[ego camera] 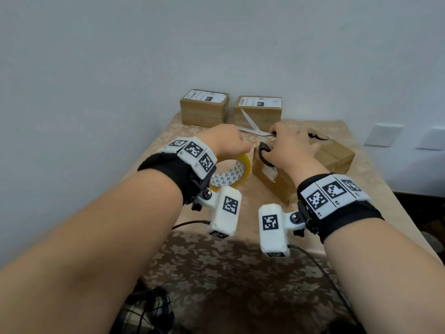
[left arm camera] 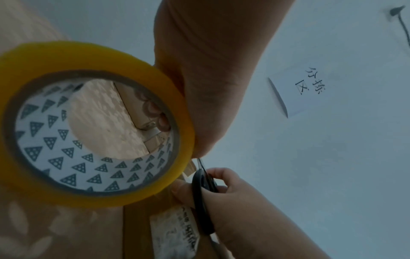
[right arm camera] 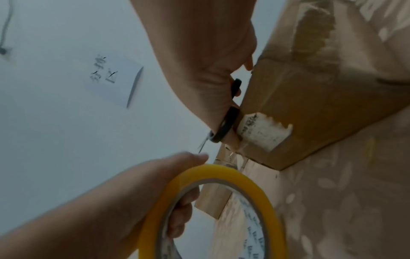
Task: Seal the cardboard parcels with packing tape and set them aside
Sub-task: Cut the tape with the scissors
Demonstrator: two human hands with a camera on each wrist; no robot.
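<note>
My left hand (ego camera: 228,142) grips a roll of yellow packing tape (ego camera: 232,173), fingers curled through its core, just left of a brown cardboard parcel (ego camera: 334,156). My right hand (ego camera: 291,147) holds scissors (ego camera: 255,127) by their black handles over the parcel's near-left corner, with the blades spread and pointing away. In the left wrist view the tape roll (left arm camera: 95,122) fills the left side, with the scissors' handle (left arm camera: 201,192) beside it. The right wrist view shows the parcel (right arm camera: 321,96) with a torn white label (right arm camera: 264,131) and the tape roll (right arm camera: 210,201) below it.
Two smaller cardboard boxes, one (ego camera: 204,108) and another (ego camera: 258,112), with white labels stand against the wall at the back of the table (ego camera: 216,273), which has a floral cloth. A paper note (left arm camera: 297,91) is stuck on the wall. Cables hang off the table's near edge.
</note>
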